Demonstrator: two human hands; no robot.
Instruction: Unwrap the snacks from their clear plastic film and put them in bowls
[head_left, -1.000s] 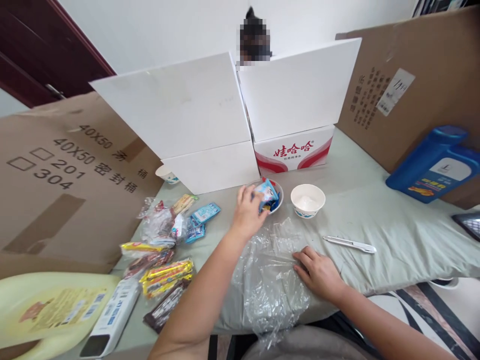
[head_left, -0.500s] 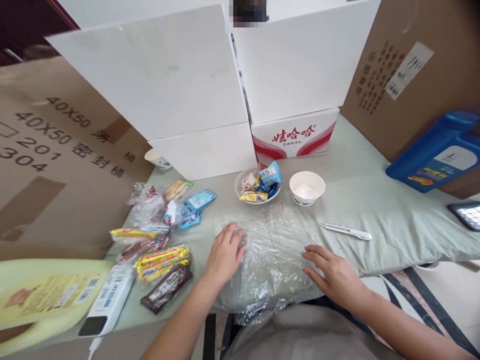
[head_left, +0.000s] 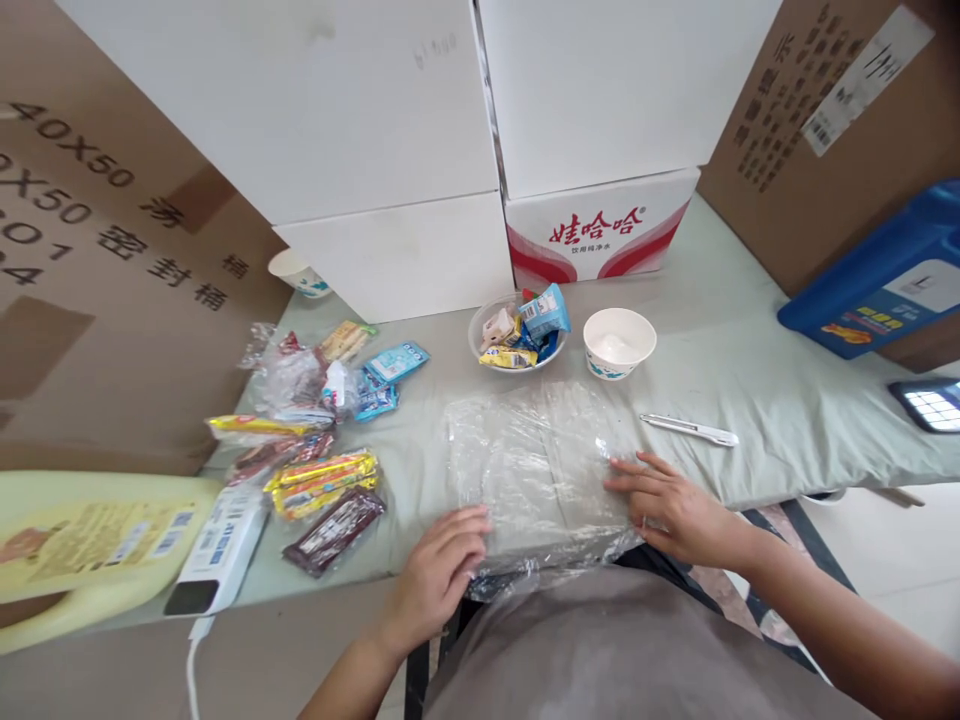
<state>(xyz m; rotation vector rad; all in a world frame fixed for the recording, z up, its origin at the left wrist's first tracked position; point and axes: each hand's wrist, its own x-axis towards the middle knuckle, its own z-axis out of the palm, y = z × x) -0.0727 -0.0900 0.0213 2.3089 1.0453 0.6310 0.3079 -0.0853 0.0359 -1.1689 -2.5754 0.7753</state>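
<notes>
A clear plastic sheet or bag [head_left: 536, 465] lies spread on the green cloth in front of me, wrinkled, its near edge hanging over the table's front. My left hand [head_left: 441, 562] rests at its near left edge, fingers stretched out and slightly bent against the film. On the right edge lie the outstretched fingertips of my right hand [head_left: 679, 508]. Beyond the plastic, a bowl [head_left: 474, 345] holds several wrapped snacks. A white paper bowl [head_left: 620, 338] with a blue pattern stands to its right. Near my right hand lies a white utility knife [head_left: 690, 430].
Wrapped snacks [head_left: 324, 482] lie heaped at the left, beside a white power bank [head_left: 223, 550] with a cable and a yellow jug [head_left: 97, 550]. White boxes [head_left: 405, 255] stand at the back, cardboard boxes at both sides. At right are a blue bottle [head_left: 877, 275] and a phone [head_left: 926, 405].
My left hand has moved down and toward me along the plastic's left edge. The plastic now lies flatter and squarer. The camera view has tipped downward.
</notes>
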